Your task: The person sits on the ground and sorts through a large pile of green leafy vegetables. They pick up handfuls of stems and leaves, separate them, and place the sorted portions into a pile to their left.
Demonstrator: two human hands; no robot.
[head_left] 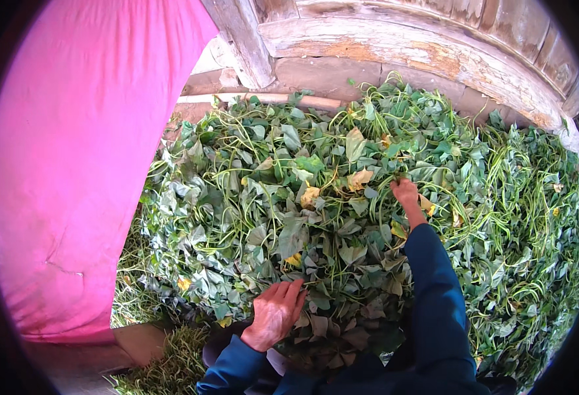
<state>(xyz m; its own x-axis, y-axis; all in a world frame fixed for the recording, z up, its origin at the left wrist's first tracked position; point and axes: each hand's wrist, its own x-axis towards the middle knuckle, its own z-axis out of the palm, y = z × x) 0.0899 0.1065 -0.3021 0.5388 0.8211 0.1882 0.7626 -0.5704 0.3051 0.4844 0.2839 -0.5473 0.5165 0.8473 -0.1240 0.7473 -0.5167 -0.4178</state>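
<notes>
A broad heap of cut leafy vines (289, 237) with long pale-green stems lies before me, mostly green with a few yellowed leaves. They look like sweet potato vines. Toward the right of its middle, my right hand (405, 192) reaches into the heap with its fingers closed around some green stems; its fingertips are partly hidden among the leaves. My left hand (277, 311) is lower and nearer to me, back up, over the near edge of the heap. Its fingers lie close together, and its palm is hidden, so whether it holds a stem is unclear.
A pink cloth (82, 163) hangs along the left side. Behind the heap run a weathered wooden beam (393, 39), a wooden post (245, 44) and a pale pole (270, 98) on the ground. More cut greenery (171, 363) lies at the lower left.
</notes>
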